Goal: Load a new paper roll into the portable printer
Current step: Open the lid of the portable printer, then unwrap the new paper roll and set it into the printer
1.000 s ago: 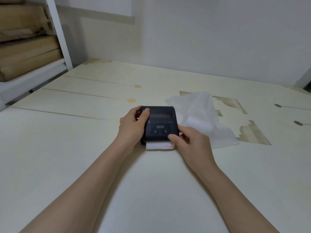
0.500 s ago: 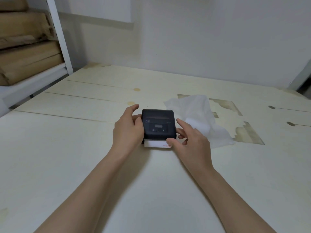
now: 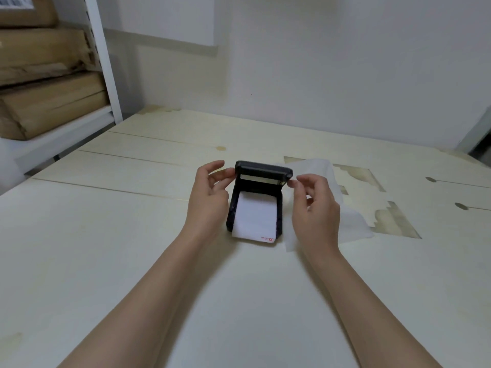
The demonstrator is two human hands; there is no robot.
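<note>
The black portable printer point(image 3: 230, 208) lies on the pale wooden table point(image 3: 119, 235) with its lid point(image 3: 263, 169) swung up, standing at the far end. White paper point(image 3: 255, 219) with small red print at its near edge lies across the open bay and sticks out the front. My left hand point(image 3: 207, 197) is at the lid's left end, fingertips touching its edge. My right hand point(image 3: 316, 208) pinches the lid's right corner with its fingertips. The roll itself is hidden under the paper sheet.
A thin white wrapper sheet point(image 3: 350, 221) lies on the table just right of the printer, partly under my right hand. A white shelf post point(image 3: 102, 62) and stacked cardboard boxes point(image 3: 47, 107) stand at the far left. A wall closes the back.
The printer's lid was shut with both hands on its sides; now it is swung open and upright, showing the paper inside. Both hands moved up to the lid's ends.
</note>
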